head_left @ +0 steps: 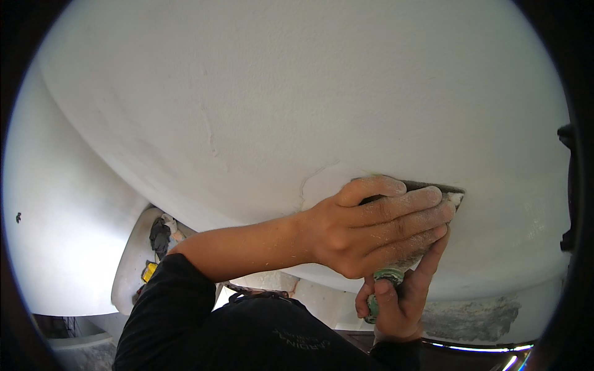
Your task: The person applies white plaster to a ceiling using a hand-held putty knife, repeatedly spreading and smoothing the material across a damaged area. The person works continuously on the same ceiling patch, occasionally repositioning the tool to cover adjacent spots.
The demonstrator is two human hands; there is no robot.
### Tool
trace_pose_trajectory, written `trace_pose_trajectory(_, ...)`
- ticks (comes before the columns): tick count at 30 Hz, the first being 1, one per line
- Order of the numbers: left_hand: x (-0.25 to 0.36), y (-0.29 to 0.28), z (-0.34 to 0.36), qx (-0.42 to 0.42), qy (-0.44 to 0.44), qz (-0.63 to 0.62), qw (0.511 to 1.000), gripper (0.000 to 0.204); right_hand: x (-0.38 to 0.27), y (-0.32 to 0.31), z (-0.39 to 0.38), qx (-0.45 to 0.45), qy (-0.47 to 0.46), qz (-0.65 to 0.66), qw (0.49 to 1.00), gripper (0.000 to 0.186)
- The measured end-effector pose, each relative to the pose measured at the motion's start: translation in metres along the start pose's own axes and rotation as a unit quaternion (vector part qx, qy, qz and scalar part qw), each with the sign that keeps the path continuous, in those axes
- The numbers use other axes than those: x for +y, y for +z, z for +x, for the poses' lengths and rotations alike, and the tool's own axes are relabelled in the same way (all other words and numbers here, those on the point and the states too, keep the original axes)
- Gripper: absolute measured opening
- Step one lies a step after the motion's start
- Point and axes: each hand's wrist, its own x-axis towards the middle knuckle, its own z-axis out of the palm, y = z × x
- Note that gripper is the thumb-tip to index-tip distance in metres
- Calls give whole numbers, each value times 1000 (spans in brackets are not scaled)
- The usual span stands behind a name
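A putty knife with a worn green handle and a dark, wide blade lies against a broad white plastered surface. My left hand spreads across the blade, fingers flat and dusted white, covering most of it; its thumb is hidden. Below it, my right hand is wrapped round the handle, one finger reaching up along the blade. Some white paste shows at the blade's right corner. Just left of the blade, a thin ridge marks the surface.
Another raised streak runs down the surface further left. At lower left, a pale ledge bears a dark cloth and a yellow item. A rough grey patch shows at lower right, and a dark object borders the right rim.
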Motion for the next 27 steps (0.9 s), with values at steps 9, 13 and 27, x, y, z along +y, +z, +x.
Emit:
trace_pose_trajectory(9, 12, 3, 1, -6, -43, -3, 999, 22, -14, 2, -6, 50, 40, -24, 998, 95)
trace_pose_trajectory(13, 17, -3, -2, -8, -89, -15, 996, 27, -27, 15, -14, 131, 76, -68, 986, 98)
trace_pose_trajectory(27, 13, 17, -11, 28, -61, -48, 997, 21, -13, 1, -14, 136, 45, -52, 988, 98)
